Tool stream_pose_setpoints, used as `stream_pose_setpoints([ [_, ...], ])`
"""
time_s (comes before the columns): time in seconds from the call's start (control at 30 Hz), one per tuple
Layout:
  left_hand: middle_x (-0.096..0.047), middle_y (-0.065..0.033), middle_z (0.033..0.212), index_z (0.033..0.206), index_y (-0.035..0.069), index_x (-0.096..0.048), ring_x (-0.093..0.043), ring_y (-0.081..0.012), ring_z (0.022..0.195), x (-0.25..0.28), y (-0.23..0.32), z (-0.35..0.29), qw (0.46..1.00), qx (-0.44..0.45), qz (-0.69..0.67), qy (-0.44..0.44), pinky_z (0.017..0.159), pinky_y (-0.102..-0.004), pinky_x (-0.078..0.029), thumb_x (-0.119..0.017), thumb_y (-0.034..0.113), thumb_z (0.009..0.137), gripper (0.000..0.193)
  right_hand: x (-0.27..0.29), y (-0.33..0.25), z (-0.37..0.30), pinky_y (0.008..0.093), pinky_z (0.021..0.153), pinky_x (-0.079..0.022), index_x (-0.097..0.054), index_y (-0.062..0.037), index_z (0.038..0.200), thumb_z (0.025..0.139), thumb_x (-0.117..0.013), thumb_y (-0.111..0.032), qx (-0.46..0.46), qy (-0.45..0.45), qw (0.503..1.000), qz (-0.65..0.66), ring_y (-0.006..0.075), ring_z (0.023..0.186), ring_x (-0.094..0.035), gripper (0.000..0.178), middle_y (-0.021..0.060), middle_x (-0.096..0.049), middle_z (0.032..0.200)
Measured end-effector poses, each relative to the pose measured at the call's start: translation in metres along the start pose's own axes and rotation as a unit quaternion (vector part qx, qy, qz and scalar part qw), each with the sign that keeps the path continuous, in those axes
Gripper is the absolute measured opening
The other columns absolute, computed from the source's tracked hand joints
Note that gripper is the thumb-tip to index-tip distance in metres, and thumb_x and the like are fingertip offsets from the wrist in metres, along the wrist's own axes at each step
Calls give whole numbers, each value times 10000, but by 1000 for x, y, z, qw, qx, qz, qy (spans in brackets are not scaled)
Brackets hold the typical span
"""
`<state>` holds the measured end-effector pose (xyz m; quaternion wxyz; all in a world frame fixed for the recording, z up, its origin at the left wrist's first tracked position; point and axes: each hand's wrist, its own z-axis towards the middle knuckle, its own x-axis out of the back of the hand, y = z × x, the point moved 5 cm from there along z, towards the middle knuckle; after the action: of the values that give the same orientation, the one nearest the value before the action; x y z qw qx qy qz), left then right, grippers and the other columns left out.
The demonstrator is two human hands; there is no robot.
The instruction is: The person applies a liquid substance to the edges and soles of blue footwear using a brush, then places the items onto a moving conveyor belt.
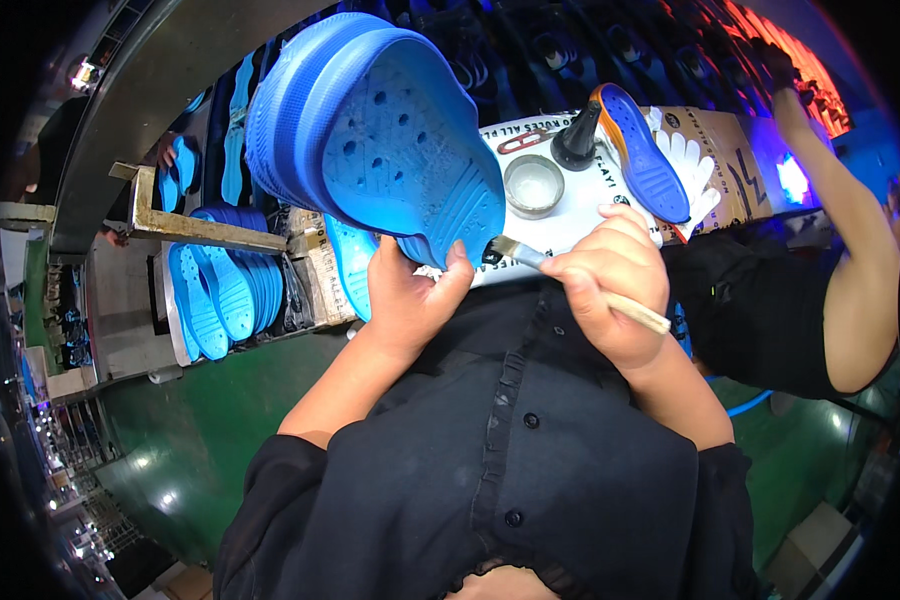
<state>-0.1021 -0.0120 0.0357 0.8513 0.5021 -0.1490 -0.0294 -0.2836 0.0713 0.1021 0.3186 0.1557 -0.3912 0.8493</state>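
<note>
My left hand (410,295) grips the lower edge of a stack of blue shoe soles (410,150), thumb on the front one. Its inner face is dotted with holes and has ridges near the lower end; the stack is tilted up toward me. In my right hand (615,285) is a flat paintbrush (635,312) with a pale wooden handle. The brush's dark bristles are close to the lower end of the front sole; whether they touch it I cannot tell. A small round bowl (534,187) with whitish contents stands just beyond the brush.
On the white-covered worktop (580,235) are a black cone-shaped bottle (575,140), a red-handled tool (523,141), a blue sole with orange edge (640,155) and a white glove (685,165). More light-blue soles (235,285) stand at left beside a wooden bar (205,230). A co-worker's arm (845,200) is at right.
</note>
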Motion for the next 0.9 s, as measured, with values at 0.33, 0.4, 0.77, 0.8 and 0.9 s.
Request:
stream_pose_setpoints([
  [0.33, -627, -138, 816, 1007, -37, -509, -641, -212, 708, 2, 10, -1, 997, -69, 23, 5, 635, -303, -490, -651, -12, 690, 348, -4, -5, -1, 365, 776, -382, -642, -84, 691, 755, -637, -125, 16, -4, 1000, 8, 196, 598, -542, 76, 16, -591, 627],
  [0.4, -626, -139, 800, 999, -36, -509, -637, -220, 677, 3, 10, 0, 996, -84, 24, 11, 622, -304, -488, -651, -13, 686, 345, -11, -7, -2, 364, 776, -382, -640, -86, 691, 752, -640, -124, 15, -10, 1000, -1, 196, 596, -541, 72, 16, -590, 626],
  [0.77, -628, -140, 795, 1011, -37, -487, -641, -215, 680, 5, 6, 2, 997, -65, 19, 20, 631, -292, -493, -649, 1, 693, 360, -14, -3, -2, 357, 784, -374, -659, -81, 694, 775, -619, -118, -6, -11, 1000, 29, 184, 598, -533, 98, 14, -573, 606],
  [0.8, -629, -140, 798, 1022, -37, -480, -642, -214, 685, 6, 4, 2, 998, -57, 23, 22, 634, -292, -494, -648, 4, 693, 372, -15, -4, -2, 353, 780, -370, -659, -83, 694, 774, -619, -119, -1, -16, 1000, 20, 184, 594, -531, 97, 16, -576, 607],
  [0.9, -632, -146, 808, 1074, -48, -452, -649, -223, 699, 7, 3, 2, 998, -54, 19, 25, 642, -294, -498, -645, 11, 697, 428, -13, -2, -5, 343, 751, -371, -655, -83, 688, 780, -612, -120, -16, -17, 999, 24, 186, 588, -529, 107, 29, -594, 622],
])
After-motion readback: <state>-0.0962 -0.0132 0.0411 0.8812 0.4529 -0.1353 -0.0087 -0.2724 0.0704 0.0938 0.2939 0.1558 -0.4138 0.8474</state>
